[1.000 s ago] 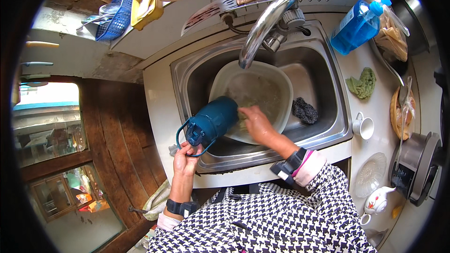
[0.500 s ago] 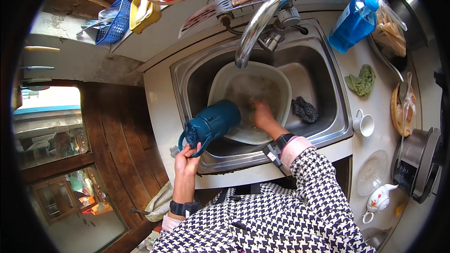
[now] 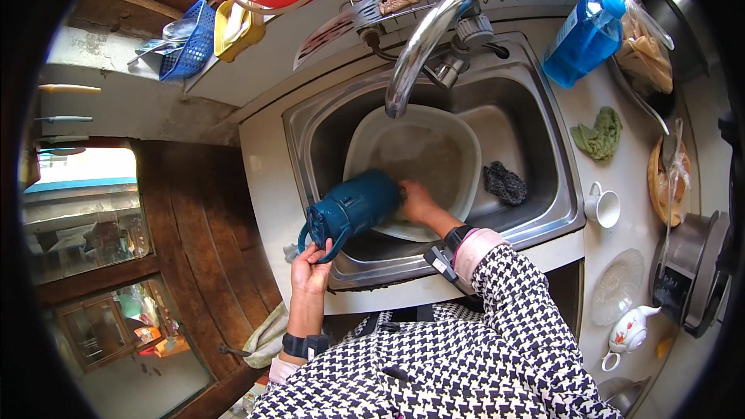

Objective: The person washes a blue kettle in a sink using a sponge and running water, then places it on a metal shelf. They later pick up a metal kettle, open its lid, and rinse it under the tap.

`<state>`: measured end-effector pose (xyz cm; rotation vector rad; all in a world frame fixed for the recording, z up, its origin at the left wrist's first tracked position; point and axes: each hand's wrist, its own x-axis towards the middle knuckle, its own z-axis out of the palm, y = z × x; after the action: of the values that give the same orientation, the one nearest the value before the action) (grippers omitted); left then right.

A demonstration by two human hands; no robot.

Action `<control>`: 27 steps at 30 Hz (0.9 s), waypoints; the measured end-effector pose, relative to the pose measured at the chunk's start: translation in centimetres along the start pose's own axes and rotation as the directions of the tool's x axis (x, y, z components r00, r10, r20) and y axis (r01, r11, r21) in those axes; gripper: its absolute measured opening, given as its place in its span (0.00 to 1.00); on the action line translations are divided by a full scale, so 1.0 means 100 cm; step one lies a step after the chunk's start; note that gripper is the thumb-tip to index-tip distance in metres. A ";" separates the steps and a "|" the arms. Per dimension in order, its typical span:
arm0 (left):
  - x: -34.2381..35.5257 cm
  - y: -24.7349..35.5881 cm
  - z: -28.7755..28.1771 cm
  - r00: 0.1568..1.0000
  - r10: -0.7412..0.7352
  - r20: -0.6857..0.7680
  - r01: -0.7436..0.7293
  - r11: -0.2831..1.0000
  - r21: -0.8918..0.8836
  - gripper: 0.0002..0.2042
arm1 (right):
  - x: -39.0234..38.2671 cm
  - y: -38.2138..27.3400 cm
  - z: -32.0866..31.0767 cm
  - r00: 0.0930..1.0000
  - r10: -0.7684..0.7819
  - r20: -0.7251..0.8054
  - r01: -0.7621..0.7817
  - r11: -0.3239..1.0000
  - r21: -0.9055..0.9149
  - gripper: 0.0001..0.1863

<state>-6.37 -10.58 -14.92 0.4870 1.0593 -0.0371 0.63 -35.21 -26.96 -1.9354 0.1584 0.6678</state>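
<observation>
A dark blue jug (image 3: 361,200) with a lid and a loop handle lies tilted over the left side of a whitish plastic basin (image 3: 463,213) in the steel sink. My left hand (image 3: 310,260) is closed round the jug's handle, at the sink's near left edge. The jug's base end points to the right, over the cloudy water in the basin. Against that end is my right hand (image 3: 419,203), its fingers curled in. A small dark greenish bit shows at its fingertips; what it is, I cannot make out.
The chrome faucet (image 3: 419,54) arches over the basin. A dark scrubber (image 3: 504,183) lies in the sink to the right. On the right counter are a blue soap bottle (image 3: 583,43), a green cloth (image 3: 597,134), a white mug (image 3: 602,206) and a teapot (image 3: 630,329).
My right hand has come out of the basin water and moved left to the jug's base. The left hand still grips the handle, and the jug has barely shifted.
</observation>
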 end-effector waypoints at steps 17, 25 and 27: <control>0.003 0.003 -0.009 0.998 0.046 0.041 -0.051 0.987 0.150 0.02 | 0.017 0.019 -0.010 0.873 0.205 0.442 -0.214 0.976 -0.030 0.26; -0.007 -0.004 0.048 0.962 0.198 0.185 -0.253 0.904 0.345 0.04 | 0.004 0.043 -0.054 0.956 -0.043 0.291 0.160 0.907 -0.390 0.24; -0.009 -0.007 0.063 0.956 0.206 0.207 -0.273 0.883 0.382 0.05 | -0.004 0.042 -0.060 0.981 0.002 0.194 0.086 0.892 -0.444 0.25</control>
<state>-1.79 -13.92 -11.98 0.9785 0.8241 -0.0770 0.95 -42.46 -28.25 -2.2930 -0.1761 0.9176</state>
